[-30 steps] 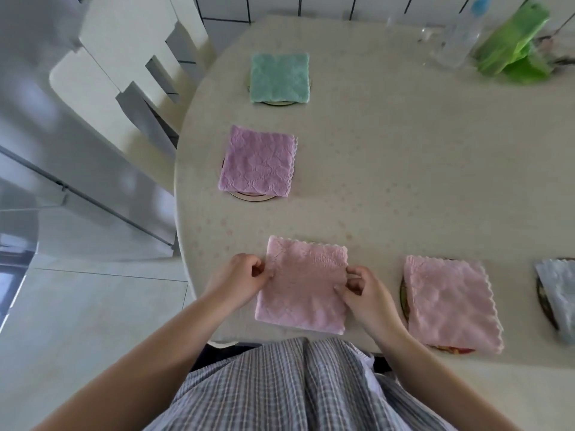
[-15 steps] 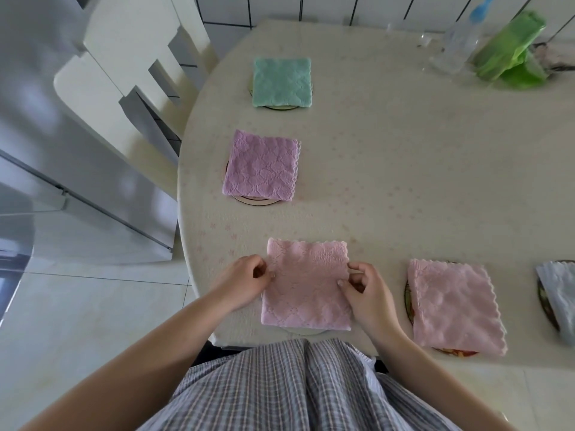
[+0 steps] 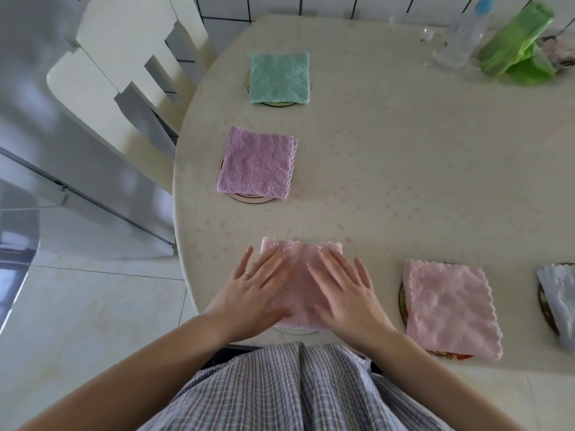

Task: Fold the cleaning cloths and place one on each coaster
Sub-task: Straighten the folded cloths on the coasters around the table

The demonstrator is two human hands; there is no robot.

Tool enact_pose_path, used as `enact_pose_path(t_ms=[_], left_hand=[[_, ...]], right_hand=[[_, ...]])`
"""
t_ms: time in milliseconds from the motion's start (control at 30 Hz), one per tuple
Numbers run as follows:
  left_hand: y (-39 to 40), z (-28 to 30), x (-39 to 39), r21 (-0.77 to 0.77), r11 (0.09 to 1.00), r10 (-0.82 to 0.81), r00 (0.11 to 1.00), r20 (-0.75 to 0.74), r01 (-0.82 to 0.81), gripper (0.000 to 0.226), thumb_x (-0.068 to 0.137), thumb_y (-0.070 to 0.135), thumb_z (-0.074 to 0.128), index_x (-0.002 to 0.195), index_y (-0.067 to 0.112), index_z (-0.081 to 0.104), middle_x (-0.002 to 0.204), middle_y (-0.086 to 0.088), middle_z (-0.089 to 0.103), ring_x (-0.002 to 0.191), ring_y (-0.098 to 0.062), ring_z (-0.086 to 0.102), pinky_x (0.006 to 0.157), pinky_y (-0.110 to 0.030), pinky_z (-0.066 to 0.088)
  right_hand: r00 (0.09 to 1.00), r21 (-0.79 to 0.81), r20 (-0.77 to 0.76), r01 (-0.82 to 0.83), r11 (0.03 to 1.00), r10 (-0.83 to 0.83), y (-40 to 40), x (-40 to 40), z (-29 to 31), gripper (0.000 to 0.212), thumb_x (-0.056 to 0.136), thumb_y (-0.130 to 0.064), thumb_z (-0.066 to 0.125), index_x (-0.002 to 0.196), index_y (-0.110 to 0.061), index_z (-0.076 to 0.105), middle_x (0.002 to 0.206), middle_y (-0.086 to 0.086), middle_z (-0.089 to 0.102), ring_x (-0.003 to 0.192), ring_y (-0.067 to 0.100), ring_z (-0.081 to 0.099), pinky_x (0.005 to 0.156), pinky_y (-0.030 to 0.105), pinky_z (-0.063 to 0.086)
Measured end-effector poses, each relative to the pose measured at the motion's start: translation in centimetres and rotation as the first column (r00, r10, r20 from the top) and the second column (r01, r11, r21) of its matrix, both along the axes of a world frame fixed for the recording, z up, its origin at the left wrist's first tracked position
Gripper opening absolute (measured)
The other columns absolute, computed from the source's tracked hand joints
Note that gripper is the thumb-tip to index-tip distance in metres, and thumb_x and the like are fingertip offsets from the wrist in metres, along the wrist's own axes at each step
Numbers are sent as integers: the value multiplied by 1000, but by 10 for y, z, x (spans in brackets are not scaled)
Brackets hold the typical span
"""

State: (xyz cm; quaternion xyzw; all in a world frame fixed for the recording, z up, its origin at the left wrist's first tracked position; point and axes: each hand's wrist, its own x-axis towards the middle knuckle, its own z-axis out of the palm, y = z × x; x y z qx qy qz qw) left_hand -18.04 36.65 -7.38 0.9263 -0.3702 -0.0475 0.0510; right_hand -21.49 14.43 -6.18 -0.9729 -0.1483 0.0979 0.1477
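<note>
Hands flat, your left hand [image 3: 252, 293] and right hand [image 3: 345, 293] press straight-fingered, gripping nothing, on the pink cloth [image 3: 300, 275] just left of the covered coaster [image 3: 402, 301].

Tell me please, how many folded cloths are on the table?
5. Green cloth at the far side, purple cloth nearer, pink cloth under both hands, second pink cloth to its right, white cloth cut off by the right edge; more may lie beyond.
</note>
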Motion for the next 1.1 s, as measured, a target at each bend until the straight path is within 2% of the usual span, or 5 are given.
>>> enact_pose_path(t_ms=[400,567,800,900,1100], left_hand=[[23,-10,-12,142,970,222,952,-209,-195,77,89,69,22,149,22,11,151,-8,26,141,-25,20,110,-48,9],[36,11,9,-184,927,221,872,-436,-327,56,87,53,38,136,27,44,142,5,46,134,-11,37,114,-41,26],[119,55,82,-409,670,129,640,-758,-620,16,91,24,57,96,39,64,101,16,67,94,3,61,88,-16,46],[159,63,113,-393,644,95,578,-810,-656,12,89,27,59,92,36,66,95,10,71,91,-9,65,85,-25,51],[202,68,161,-328,580,137,487,-863,-745,15,92,17,53,96,22,67,95,7,71,86,-2,65,82,-20,50]], right_hand=[[990,-95,-89,-114,989,106,-3,2,-18,66,90,-63,24,145,-27,25,154,5,23,143,20,13,108,58,22],[986,78,-16,166,983,-165,13,17,2,38,86,-44,47,121,-33,58,135,-13,51,126,10,46,109,59,22],[714,580,-325,669,466,-620,122,60,43,18,90,-14,57,100,-24,69,96,-18,68,94,-1,63,84,7,42],[596,636,-552,753,168,-583,183,78,49,17,90,-13,56,94,-22,70,97,-5,72,98,10,65,82,19,45],[491,575,-674,817,24,-552,248,94,50,16,91,-17,54,92,-27,67,94,-5,72,95,13,66,86,28,44]])
